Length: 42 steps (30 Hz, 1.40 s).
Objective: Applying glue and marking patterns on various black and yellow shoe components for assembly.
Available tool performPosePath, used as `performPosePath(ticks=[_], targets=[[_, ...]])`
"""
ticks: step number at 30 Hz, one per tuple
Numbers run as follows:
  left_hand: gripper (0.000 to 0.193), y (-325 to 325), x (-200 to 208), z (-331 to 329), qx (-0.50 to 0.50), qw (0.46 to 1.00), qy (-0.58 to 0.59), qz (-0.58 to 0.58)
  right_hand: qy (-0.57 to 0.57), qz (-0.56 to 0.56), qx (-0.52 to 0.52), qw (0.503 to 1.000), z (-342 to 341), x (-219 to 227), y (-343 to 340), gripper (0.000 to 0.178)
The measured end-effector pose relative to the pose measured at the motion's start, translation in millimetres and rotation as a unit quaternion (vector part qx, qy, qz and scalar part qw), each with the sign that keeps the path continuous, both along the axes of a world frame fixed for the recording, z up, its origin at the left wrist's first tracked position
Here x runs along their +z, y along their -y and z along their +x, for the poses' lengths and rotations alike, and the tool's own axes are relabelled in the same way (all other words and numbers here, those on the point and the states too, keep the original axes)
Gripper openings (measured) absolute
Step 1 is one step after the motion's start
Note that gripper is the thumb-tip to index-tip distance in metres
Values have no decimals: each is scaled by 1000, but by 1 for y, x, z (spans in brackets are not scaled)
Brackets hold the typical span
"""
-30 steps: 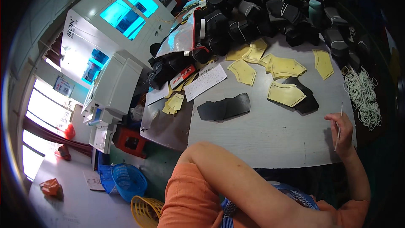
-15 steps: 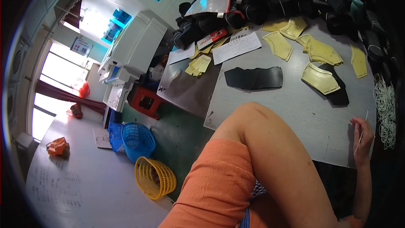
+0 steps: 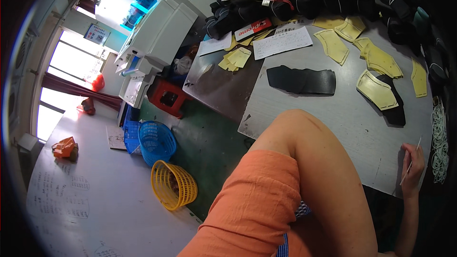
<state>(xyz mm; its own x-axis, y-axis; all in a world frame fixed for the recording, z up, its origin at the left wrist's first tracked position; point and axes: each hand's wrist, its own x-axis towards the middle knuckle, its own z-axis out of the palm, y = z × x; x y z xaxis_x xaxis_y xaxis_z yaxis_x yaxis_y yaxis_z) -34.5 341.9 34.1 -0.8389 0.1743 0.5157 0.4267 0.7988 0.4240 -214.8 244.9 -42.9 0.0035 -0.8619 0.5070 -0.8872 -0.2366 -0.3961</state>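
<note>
At the right edge of the table (image 3: pixel 352 128), my right hand (image 3: pixel 413 169) is closed on a thin, pale, pen-like rod (image 3: pixel 406 173), held at a slant. My left arm (image 3: pixel 328 176), in an orange sleeve, is bent with its elbow over the table's front edge; its hand is out of view. Beyond the elbow lies a flat stack of black cut pieces (image 3: pixel 301 81). Farther right, a yellow pattern template (image 3: pixel 377 90) with dark edge marks partly covers another black piece (image 3: pixel 396 112). My right hand is apart from both.
More yellow templates (image 3: pixel 383 60) lie toward the back, before piled black bundles (image 3: pixel 312 4). A paper sheet (image 3: pixel 283 43) lies back left. A hank of white cord (image 3: pixel 439 147) hangs right. Left are a red stool (image 3: pixel 169 97), a blue basket (image 3: pixel 157 143) and a yellow basket (image 3: pixel 173 185).
The view has turned, so the table's things sit farther right in the picture. My right hand still holds the rod near the table edge, and the pieces have not visibly moved.
</note>
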Motion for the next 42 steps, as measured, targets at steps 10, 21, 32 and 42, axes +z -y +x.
performPosePath(ticks=[10,21,32,42], targets=[[33,-20,-49,-51,32,999,-27,3,12,29,-7,999,-5,-3,-4,15],[31,-26,-91,-87,73,997,-32,7,43,34,-14,998,-16,-12,-6,15],[29,-20,-113,-105,120,991,-57,1,154,88,-32,984,-20,-22,3,16],[28,70,51,33,34,986,-140,80,204,92,-54,973,-15,-11,3,14]])
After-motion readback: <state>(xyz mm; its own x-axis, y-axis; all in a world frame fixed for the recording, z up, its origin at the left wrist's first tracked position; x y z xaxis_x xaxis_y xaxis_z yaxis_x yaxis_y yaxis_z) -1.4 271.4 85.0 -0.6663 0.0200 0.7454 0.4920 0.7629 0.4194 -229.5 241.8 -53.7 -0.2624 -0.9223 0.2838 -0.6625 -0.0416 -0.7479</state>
